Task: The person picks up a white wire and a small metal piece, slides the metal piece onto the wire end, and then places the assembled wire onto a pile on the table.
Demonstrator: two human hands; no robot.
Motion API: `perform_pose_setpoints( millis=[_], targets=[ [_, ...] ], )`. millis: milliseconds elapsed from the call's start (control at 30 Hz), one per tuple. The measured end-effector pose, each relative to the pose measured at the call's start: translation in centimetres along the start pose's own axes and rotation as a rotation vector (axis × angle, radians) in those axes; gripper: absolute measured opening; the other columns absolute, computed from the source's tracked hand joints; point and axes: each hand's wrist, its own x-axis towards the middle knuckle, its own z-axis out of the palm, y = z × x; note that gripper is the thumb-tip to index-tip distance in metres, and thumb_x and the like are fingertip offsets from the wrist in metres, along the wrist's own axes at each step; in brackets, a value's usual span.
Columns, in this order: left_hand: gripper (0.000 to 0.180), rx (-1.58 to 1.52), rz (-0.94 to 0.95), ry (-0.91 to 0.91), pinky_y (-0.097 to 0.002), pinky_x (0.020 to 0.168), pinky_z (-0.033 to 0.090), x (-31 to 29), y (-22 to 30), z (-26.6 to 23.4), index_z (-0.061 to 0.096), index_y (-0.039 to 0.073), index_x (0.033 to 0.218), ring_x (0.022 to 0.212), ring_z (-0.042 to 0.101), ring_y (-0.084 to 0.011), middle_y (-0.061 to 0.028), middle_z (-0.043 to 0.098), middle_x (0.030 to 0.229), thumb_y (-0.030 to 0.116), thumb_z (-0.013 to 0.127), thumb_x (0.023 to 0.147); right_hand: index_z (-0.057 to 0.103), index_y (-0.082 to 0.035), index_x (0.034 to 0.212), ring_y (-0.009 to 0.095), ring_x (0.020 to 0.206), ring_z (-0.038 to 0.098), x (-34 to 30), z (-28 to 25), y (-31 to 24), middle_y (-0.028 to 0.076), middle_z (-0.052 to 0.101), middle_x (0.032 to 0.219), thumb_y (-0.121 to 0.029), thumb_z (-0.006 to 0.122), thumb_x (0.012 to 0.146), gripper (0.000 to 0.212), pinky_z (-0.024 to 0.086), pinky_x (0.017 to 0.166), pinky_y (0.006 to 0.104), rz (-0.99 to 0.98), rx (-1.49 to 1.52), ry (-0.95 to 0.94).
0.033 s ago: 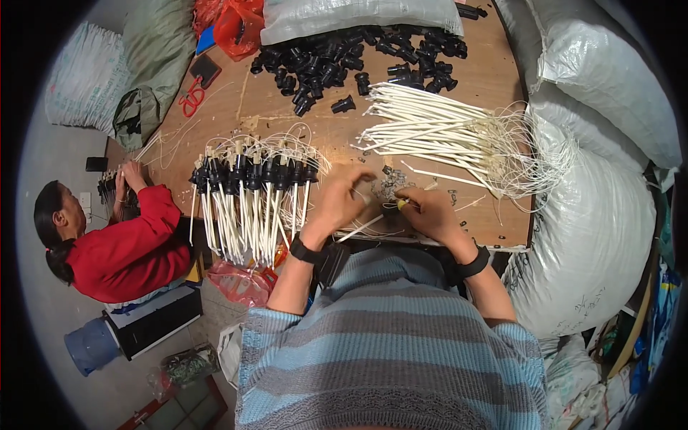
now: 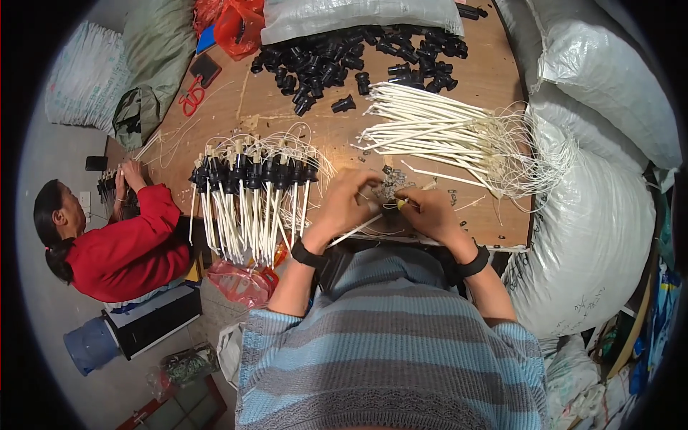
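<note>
White rod [image 2: 356, 228] by your left hand [image 2: 347, 204], at the counter's [image 2: 330, 130] near edge.
It looks light, stiff and fairly smooth; mid-shaft seems the best hold. Your left fingers curl above it, your right hand [image 2: 432, 211] bunches beside the clips [image 2: 389, 188]; whether either grip grasps anything, I can't tell. Rightward, the sack [image 2: 584, 251] bears illegible dark writing.
</note>
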Motion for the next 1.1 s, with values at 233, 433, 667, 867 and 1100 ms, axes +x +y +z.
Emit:
perform_pose_setpoints(
  millis=[233,433,667,867,1100],
  targets=[
    [0.028,0.08,0.055,-0.012,-0.0326,0.067,0.045,-0.9,0.2,2.5,0.066,0.007,0.087,0.073,0.057,-0.023,-0.0042,0.062,0.08,-0.009,0.065,0.064,0.067,-0.003,0.102,0.021,0.06,0.058,0.0,0.1,-0.4,0.017,0.064,0.079,-0.005,0.062,0.082,0.021,0.046,0.058,0.0315,0.016,-0.011,-0.102],
    [0.025,-0.102,0.003,0.101,-0.0295,0.064,0.045,-1.3,-0.2,2.7,0.066,0.007,0.082,0.076,0.059,-0.0213,-0.0042,0.062,0.08,-0.012,0.063,0.065,0.067,-0.003,0.105,0.019,0.061,0.057,0.0,0.2,-0.7,0.016,0.064,0.078,-0.002,0.06,0.084,0.023,0.045,0.058,0.0295,-0.02,0.157,-0.115],
    [0.026,-0.25,0.138,0.109,-0.0294,0.067,0.049,-0.8,0.0,1.6,0.066,0.007,0.08,0.081,0.062,-0.0197,-0.0045,0.063,0.086,-0.015,0.064,0.066,0.067,-0.006,0.102,0.026,0.058,0.061,0.2,0.0,-0.8,0.017,0.062,0.073,-0.004,0.061,0.084,0.019,0.047,0.055,0.0315,0.065,0.51,-0.123],
    [0.031,-0.016,0.109,0.131,-0.0323,0.07,0.05,1.7,-1.5,1.4,0.067,0.005,0.091,0.084,0.063,-0.0254,-0.01,0.064,0.092,-0.013,0.066,0.065,0.068,-0.001,0.095,0.005,0.058,0.048,0.0,0.2,-0.7,0.0,0.059,0.064,-0.003,0.061,0.085,0.012,0.039,0.052,0.0237,-0.07,0.104,0.057],
    [0.033,0.234,0.013,0.169,-0.0364,0.078,0.05,3.4,-4.0,0.6,0.066,0.005,0.099,0.084,0.061,-0.0315,-0.0126,0.065,0.09,-0.007,0.065,0.068,0.069,0.0,0.091,0.002,0.056,0.044,-0.2,-0.6,-0.1,-0.003,0.054,0.06,-0.004,0.061,0.083,0.012,0.036,0.051,0.0214,0.231,0.301,0.165]
  ],
)
